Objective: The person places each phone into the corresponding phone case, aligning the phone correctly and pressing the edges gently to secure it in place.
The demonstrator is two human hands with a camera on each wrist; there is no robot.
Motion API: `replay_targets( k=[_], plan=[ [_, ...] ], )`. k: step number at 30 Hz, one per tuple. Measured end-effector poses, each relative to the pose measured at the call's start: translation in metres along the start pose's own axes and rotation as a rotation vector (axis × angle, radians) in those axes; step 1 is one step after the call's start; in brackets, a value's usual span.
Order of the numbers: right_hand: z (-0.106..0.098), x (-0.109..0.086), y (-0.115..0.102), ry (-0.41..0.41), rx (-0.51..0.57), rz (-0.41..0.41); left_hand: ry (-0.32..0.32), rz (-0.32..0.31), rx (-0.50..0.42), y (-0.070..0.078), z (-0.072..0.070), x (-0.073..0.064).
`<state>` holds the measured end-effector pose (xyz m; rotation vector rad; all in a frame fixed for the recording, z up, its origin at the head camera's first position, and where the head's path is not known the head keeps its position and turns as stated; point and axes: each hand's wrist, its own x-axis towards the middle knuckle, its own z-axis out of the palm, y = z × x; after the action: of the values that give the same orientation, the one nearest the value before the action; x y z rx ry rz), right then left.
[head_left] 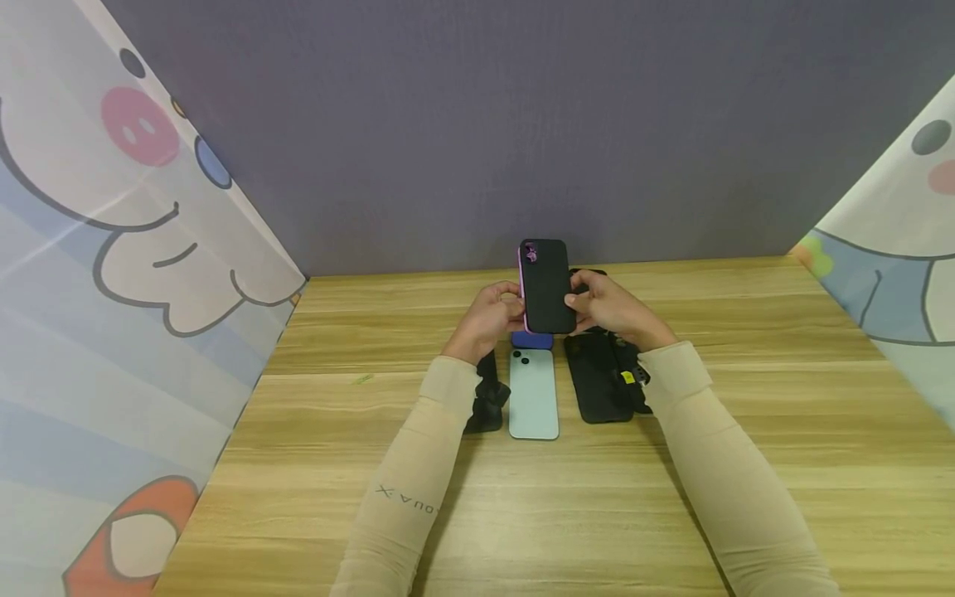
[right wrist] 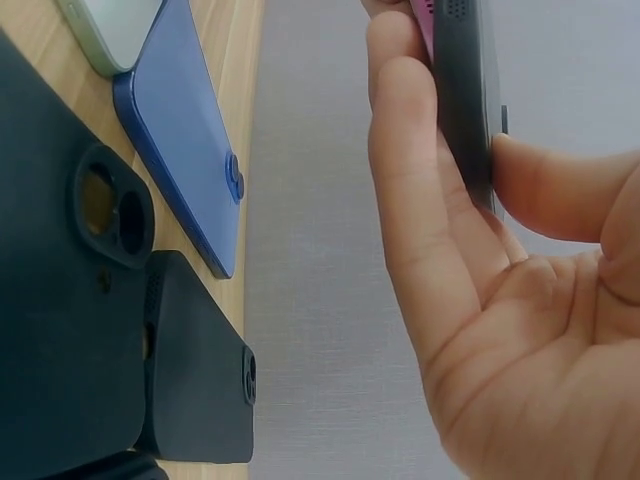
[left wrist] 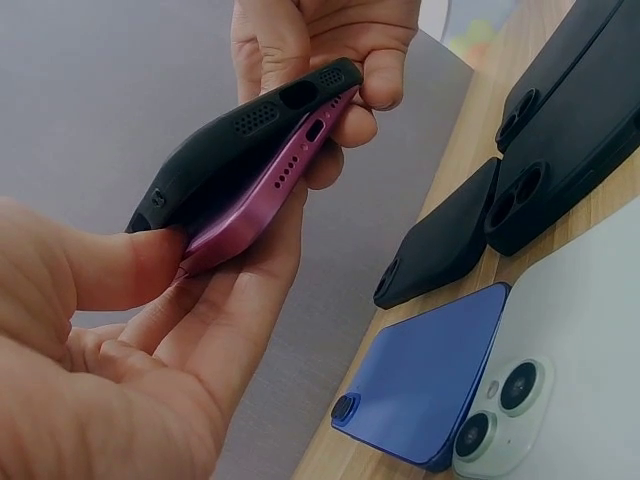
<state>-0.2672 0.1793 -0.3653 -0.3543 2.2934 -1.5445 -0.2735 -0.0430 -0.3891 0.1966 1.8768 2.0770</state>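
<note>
Both hands hold a pink phone (left wrist: 255, 210) and a black phone case (head_left: 548, 290) up above the table, near the grey wall. Along the left side, the case edge stands apart from the phone, leaving a gap, while at the right side the two lie close together. My left hand (head_left: 488, 319) pinches the left edge, its thumb at the case rim and its fingers beneath the phone. At the right edge, my right hand (right wrist: 540, 290) grips phone and case between thumb and fingers. Pink shows through the case's camera opening.
Below the hands, a pale green phone (head_left: 534, 398) and a blue phone (left wrist: 425, 365) lie on the wooden table (head_left: 321, 464). Black phone cases (head_left: 597, 381) lie on the right, one smaller case (right wrist: 200, 370) farther back. Another black flat item (head_left: 485, 421) is partly hidden by the left wrist.
</note>
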Motion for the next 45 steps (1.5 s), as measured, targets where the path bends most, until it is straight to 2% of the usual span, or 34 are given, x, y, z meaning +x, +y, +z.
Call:
replay_targets(
  k=[9,17,29,36,45],
  plan=[
    [0.0006,-0.0014,-0.0019,-0.007,-0.001,-0.006,-0.004,0.002,0.017,0.0005,0.0003,-0.0005],
    [-0.0002,-0.0013,-0.0043,-0.004,-0.025,0.027,-0.003,0.001,0.016,0.0024,0.0004,-0.0005],
    [-0.0013,-0.0002,-0.005,-0.054,-0.009,0.06,-0.009,-0.005,0.032,0.0034,-0.0009,-0.0008],
    [-0.0003,0.0014,-0.0044,-0.032,-0.018,0.067,-0.009,-0.023,0.045,0.0059,0.0001,-0.0016],
    [0.0024,0.0027,-0.0019,0.003,-0.023,0.08,-0.039,-0.034,0.078,0.0057,-0.0014,-0.0006]
  ],
)
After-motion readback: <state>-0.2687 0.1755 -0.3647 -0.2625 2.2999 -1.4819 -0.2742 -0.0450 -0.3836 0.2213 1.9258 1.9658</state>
